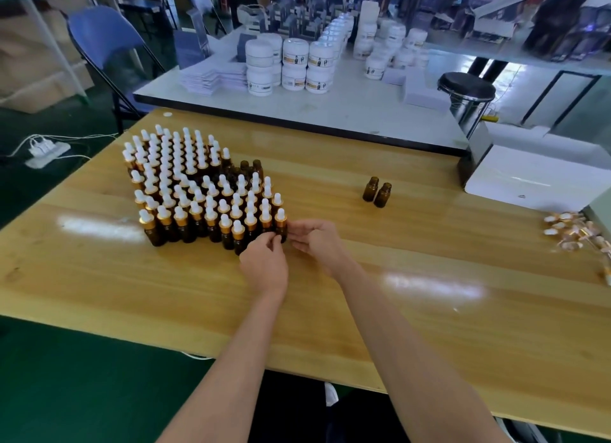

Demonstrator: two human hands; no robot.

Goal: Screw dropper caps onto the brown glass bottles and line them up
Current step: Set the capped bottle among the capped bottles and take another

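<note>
On the table's (363,277) left half, the end bottle (281,228) closes the near row; left hand (264,265) pinches its base; right hand (319,241) lays straight fingers against its side; light, slick, brittle glass, likely best held by the body.

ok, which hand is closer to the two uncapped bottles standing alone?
Right. The right hand is at the front corner of the capped bottles, nearer the person and left of the uncapped pair; the left hand is beside it, farther left.
</note>
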